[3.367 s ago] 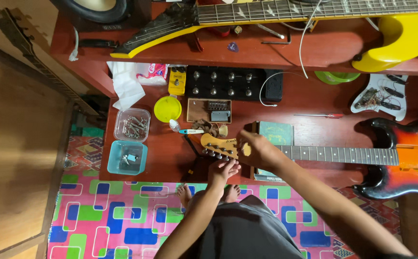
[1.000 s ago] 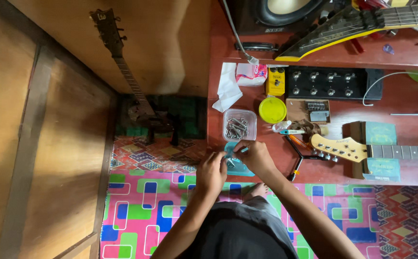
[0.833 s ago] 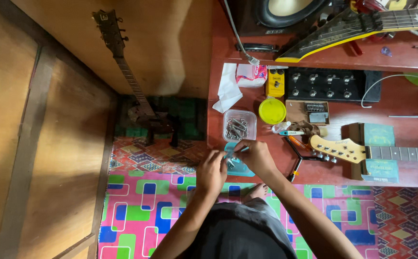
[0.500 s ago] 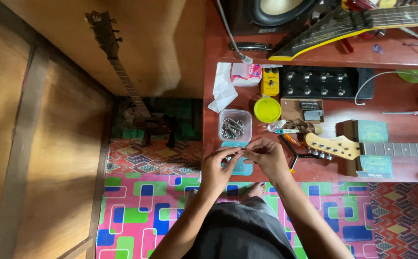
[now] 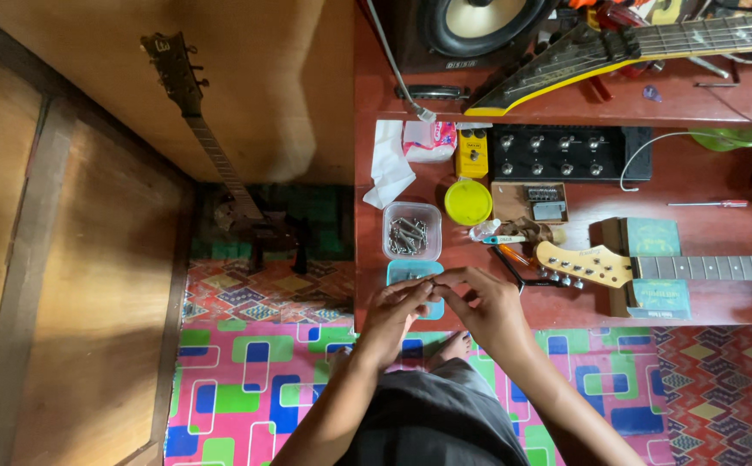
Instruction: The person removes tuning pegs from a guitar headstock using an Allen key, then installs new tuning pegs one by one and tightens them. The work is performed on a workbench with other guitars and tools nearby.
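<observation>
Hands meet fingertip to fingertip, left hand (image 5: 393,312) and right hand (image 5: 486,304), above the blue box (image 5: 414,274); whatever tiny part they pinch is hidden and could fall on the carpet (image 5: 246,380).

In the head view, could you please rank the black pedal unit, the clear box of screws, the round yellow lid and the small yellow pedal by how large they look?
1. black pedal unit
2. clear box of screws
3. round yellow lid and small yellow pedal: these look too alike to rank.

A home guitar-repair workshop: guitars (image 5: 652,39), a screw tub (image 5: 411,231), pedals (image 5: 566,154) crowd the red bench (image 5: 704,185)
</observation>
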